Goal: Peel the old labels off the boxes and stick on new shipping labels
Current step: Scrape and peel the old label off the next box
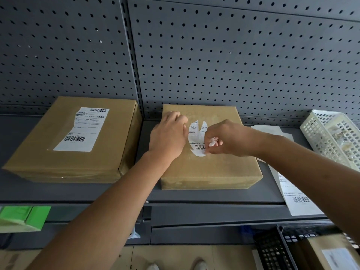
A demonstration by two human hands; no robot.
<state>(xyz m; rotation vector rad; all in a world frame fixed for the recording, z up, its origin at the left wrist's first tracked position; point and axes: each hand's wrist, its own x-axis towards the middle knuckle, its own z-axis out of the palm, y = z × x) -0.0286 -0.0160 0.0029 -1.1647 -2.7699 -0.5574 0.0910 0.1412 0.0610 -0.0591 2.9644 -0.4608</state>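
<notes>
My right hand [229, 140] pinches the torn lower edge of the old label [195, 137] on the box [214, 172] before me, with scraps [213, 142] wadded in its fingers. My left hand [167, 133] rests bent-fingered on the lid; I cannot tell whether it grips anything. The paper seems thin and tear-prone, so I'd take a lifted edge and pull low.

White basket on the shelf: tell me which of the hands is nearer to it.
Right. The right hand pinches the torn label on the box, toward the white basket; the left hand rests farther off, beyond the label.
</notes>
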